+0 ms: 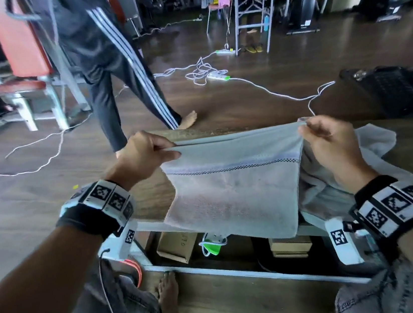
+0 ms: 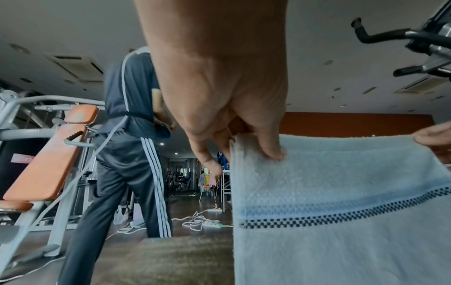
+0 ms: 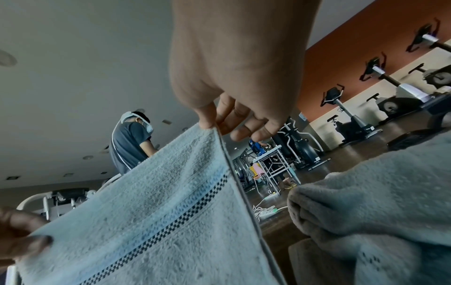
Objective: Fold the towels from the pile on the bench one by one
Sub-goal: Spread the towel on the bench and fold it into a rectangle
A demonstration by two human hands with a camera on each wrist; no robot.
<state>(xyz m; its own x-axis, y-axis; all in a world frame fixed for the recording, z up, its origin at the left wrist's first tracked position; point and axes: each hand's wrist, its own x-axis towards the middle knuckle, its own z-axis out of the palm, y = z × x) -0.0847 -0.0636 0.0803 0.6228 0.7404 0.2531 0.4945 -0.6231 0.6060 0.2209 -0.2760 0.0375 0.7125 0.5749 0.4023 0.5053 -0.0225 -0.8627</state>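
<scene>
A pale grey-blue towel (image 1: 233,192) with a dark checked stripe hangs doubled over, stretched between my two hands above the bench (image 1: 150,198). My left hand (image 1: 147,153) pinches its top left corner, thumb pressed on the cloth (image 2: 317,183). My right hand (image 1: 320,133) pinches the top right corner between thumb and forefinger, the other fingers (image 3: 246,127) loosely spread beside the towel edge (image 3: 171,202). The pile of unfolded towels (image 1: 359,170) lies on the bench under my right forearm, close in the right wrist view (image 3: 380,202).
A person in dark striped trousers (image 1: 120,70) stands barefoot just beyond the bench. White cables and power strips (image 1: 215,75) trail over the wooden floor. An orange-padded gym machine (image 1: 20,49) stands at the left. Cardboard boxes (image 1: 175,244) sit under the bench.
</scene>
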